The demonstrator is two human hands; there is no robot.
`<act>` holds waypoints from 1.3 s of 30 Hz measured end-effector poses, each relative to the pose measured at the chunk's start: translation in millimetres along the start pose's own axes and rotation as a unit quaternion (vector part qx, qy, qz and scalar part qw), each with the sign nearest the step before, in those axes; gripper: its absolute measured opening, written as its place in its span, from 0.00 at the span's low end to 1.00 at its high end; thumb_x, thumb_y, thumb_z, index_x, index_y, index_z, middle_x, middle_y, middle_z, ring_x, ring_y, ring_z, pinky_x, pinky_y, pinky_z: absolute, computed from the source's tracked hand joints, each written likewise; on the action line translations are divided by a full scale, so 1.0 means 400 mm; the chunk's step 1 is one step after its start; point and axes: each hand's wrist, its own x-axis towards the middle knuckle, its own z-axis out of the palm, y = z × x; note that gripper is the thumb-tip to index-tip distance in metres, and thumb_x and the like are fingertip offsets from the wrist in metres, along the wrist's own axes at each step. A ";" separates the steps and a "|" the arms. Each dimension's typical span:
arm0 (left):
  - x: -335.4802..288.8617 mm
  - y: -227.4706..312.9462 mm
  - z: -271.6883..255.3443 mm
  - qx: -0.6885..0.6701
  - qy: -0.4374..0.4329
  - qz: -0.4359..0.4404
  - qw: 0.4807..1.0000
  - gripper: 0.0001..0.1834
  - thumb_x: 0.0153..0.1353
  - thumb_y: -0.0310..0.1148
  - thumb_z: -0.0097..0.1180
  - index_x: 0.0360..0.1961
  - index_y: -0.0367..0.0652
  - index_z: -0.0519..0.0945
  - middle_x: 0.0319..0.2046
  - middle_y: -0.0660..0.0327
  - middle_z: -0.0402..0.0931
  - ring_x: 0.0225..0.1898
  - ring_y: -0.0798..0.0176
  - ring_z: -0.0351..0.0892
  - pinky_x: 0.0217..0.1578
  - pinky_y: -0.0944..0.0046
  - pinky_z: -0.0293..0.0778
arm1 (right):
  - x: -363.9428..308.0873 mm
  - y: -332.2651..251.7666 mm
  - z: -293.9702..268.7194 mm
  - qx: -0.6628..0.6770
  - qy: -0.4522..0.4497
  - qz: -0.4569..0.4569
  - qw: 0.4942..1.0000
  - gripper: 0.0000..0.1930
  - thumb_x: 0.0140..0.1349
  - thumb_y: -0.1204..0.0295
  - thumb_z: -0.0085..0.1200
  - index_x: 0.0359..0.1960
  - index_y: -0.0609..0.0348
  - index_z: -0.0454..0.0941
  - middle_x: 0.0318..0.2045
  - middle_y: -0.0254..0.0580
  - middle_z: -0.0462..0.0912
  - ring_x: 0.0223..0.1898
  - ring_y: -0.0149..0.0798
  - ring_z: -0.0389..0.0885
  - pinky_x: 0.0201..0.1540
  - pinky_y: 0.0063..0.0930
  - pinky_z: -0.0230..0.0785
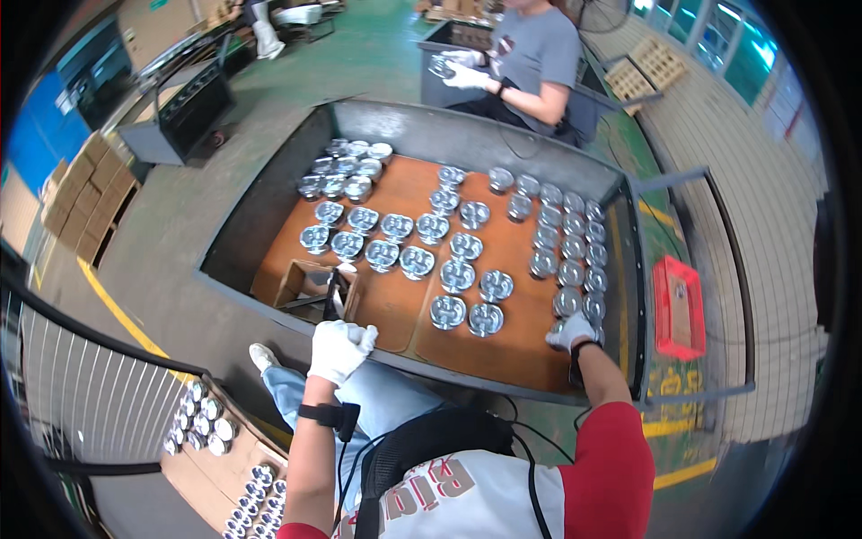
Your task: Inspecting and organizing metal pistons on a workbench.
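My left hand (341, 350), in a white glove, is curled closed at the near edge of a grey metal cart (242, 301). A dark, narrow object (336, 295) with a pale tip reaches from beside this hand over a small cardboard box (289, 286); whether my fingers hold it is unclear. My gloved right hand (571, 332) closes over a metal piston (558, 327) at the near end of the right-hand rows, its fingers partly hiding it. Several shiny pistons (417, 262) stand in rows and groups on the cart's brown board (382, 314).
Across the cart a person (539, 54) in white gloves handles a metal part. A red crate (678, 308) lies right of the cart, beside its tube handle (732, 251). More pistons stand on a cardboard-covered surface (193, 481) at lower left. Stacked cartons (90, 193) are far left.
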 end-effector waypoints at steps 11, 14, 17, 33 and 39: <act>-0.021 -0.033 -0.002 0.022 0.038 0.023 0.999 0.22 0.61 0.43 0.57 0.11 0.45 0.78 0.15 0.55 0.76 0.21 0.48 0.75 0.28 0.50 0.70 | -0.208 -0.199 -0.211 0.060 -0.077 -0.301 0.949 0.18 0.55 0.51 0.55 0.37 0.49 0.84 0.33 0.42 0.86 0.36 0.45 0.84 0.41 0.38 0.74; -0.016 -0.011 -0.039 -0.148 -0.080 -0.133 0.977 0.16 0.64 0.42 0.57 0.26 0.45 0.88 0.24 0.56 0.84 0.30 0.59 0.84 0.35 0.63 0.75 | -0.285 -0.289 -0.255 0.413 -0.074 -0.394 0.818 0.23 0.58 0.47 0.56 0.43 0.53 0.81 0.38 0.44 0.85 0.38 0.44 0.83 0.44 0.34 0.73; -0.043 0.007 -0.070 -0.496 -0.050 -0.163 0.851 0.22 0.67 0.47 0.55 0.55 0.45 0.77 0.47 0.58 0.80 0.45 0.60 0.81 0.48 0.61 0.75 | -0.435 -0.431 -0.391 0.314 -0.008 -0.467 0.826 0.26 0.55 0.50 0.64 0.48 0.55 0.78 0.35 0.45 0.84 0.35 0.38 0.83 0.40 0.33 0.74; -0.422 0.149 -0.260 -0.869 0.304 -0.112 0.373 0.37 0.65 0.68 0.38 0.66 0.58 0.64 0.54 0.55 0.77 0.32 0.45 0.84 0.18 0.64 0.77 | -0.786 -0.872 -0.191 0.349 -0.367 -0.631 0.588 0.14 0.70 0.72 0.52 0.53 0.66 0.74 0.40 0.33 0.82 0.34 0.21 0.76 0.34 0.16 0.70; -0.434 0.181 -0.252 -0.896 0.294 -0.118 0.312 0.36 0.69 0.64 0.31 0.67 0.51 0.63 0.61 0.47 0.70 0.54 0.46 0.78 0.38 0.48 0.83 | -0.803 -0.840 -0.133 0.323 -0.518 -0.595 0.522 0.19 0.66 0.71 0.58 0.55 0.68 0.71 0.38 0.36 0.80 0.35 0.24 0.78 0.39 0.19 0.71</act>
